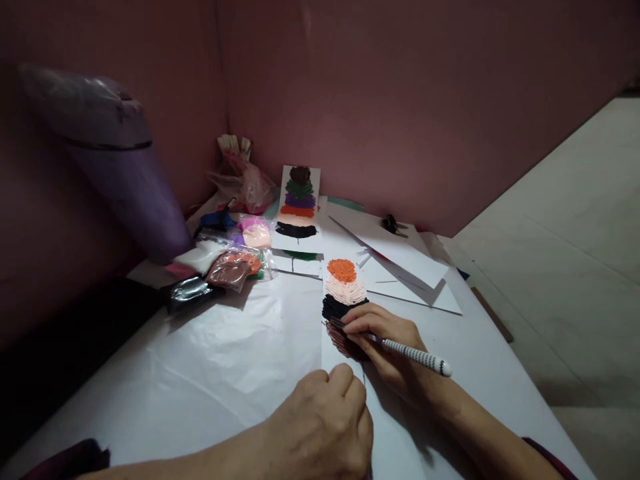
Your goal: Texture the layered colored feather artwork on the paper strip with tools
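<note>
Right hand (pixel 383 337) pinches a striped tool (pixel 417 358), with the tip touching the brown clay (pixel 340 339) low on the card (pixel 333 361). The card lies on the tabletop (pixel 225 360). Left hand (pixel 325 427), curled into a fist, presses on the card's near edge. Clay bags (pixel 235 267) lie to the left of the card.

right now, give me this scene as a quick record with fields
card: orange, pink, black, brown clay layers
right hand: grips striped tool, tip at the brown clay
left hand: curled, at card's lower edge
behind: finished card, standing upright
left side: clay bags, purple bin
surface: white table
</note>
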A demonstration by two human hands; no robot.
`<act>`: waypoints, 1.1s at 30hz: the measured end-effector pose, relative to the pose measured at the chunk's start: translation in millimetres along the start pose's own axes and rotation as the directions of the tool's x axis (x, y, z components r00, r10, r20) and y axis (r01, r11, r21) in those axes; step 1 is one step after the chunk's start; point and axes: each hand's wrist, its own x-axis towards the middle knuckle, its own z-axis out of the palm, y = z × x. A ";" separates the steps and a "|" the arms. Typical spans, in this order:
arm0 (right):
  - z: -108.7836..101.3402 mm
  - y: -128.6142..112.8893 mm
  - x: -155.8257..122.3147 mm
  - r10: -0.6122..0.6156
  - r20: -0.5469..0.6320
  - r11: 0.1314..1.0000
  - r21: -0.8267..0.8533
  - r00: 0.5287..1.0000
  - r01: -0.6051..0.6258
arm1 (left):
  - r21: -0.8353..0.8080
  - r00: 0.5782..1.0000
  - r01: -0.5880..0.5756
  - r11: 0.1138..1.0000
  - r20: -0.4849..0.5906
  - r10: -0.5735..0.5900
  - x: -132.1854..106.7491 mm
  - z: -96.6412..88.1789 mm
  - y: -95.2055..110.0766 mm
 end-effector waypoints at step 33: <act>-24.1 -1.1 -7.0 -0.139 0.101 0.981 -0.119 0.985 0.151 | -0.019 0.997 -0.001 1.000 0.080 0.002 2.2 -4.0 -2.0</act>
